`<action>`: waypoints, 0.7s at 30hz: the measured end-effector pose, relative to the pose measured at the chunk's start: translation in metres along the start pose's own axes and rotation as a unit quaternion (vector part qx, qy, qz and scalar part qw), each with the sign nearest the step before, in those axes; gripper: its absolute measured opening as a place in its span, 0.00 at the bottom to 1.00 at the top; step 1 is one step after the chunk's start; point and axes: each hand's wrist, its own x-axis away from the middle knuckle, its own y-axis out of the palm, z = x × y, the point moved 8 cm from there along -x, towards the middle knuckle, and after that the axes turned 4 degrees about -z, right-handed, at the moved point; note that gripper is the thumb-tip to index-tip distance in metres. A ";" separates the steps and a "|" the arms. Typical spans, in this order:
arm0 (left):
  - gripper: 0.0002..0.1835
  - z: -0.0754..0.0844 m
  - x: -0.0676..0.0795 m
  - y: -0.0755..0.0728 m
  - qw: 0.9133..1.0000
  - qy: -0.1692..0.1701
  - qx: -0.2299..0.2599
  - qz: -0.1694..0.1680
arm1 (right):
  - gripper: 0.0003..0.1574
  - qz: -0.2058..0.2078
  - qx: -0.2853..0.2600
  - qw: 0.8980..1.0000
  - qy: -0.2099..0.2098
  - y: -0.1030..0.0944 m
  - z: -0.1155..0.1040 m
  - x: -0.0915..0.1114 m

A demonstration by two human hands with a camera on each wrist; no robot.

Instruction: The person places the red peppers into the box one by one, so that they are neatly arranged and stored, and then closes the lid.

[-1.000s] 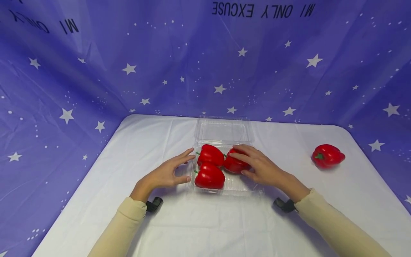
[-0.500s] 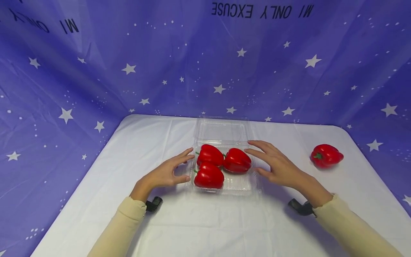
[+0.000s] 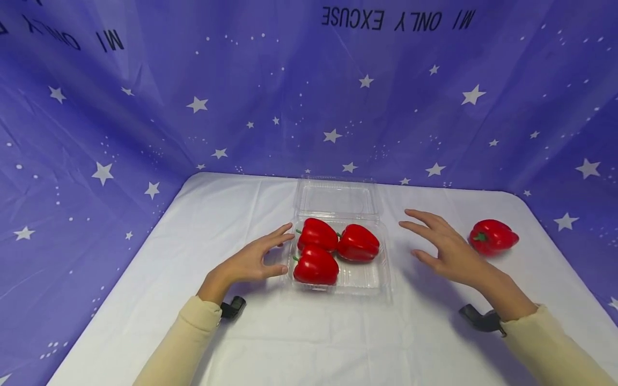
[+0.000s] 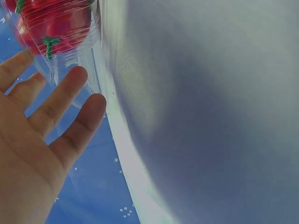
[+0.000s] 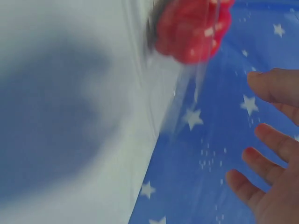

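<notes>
Three red bell peppers sit in the base of a clear plastic clamshell box (image 3: 359, 277): a back-left pepper (image 3: 317, 234), a front-left pepper (image 3: 316, 266) and a right pepper (image 3: 358, 243). At the box's left side is my left hand (image 3: 248, 261), fingers spread and holding nothing; whether the fingertips touch the wall I cannot tell. My right hand (image 3: 451, 251) hovers over the cloth between the box and a lone red bell pepper (image 3: 493, 237), its fingers apart with nothing between them. The left wrist view shows pepper stems (image 4: 50, 44) through the clear wall.
The box's clear lid (image 3: 338, 198) lies folded back toward the rear edge of the table. A white cloth (image 3: 309, 338) covers the table. Behind and beside it hangs a purple-blue curtain (image 3: 270, 96) with white stars.
My right hand has let go of the right pepper in the box and moved right, away from the box. My left hand and the peppers stay in place.
</notes>
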 end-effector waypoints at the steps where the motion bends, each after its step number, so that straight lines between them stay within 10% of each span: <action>1: 0.39 0.000 0.000 0.001 1.000 -0.001 0.002 -0.002 | 0.48 0.007 0.000 1.000 0.006 -0.004 0.003 0.004; 21: 0.39 0.002 0.000 -0.001 1.000 0.000 -0.007 -0.003 | 0.45 0.062 -0.001 0.993 0.098 -0.063 0.094 0.074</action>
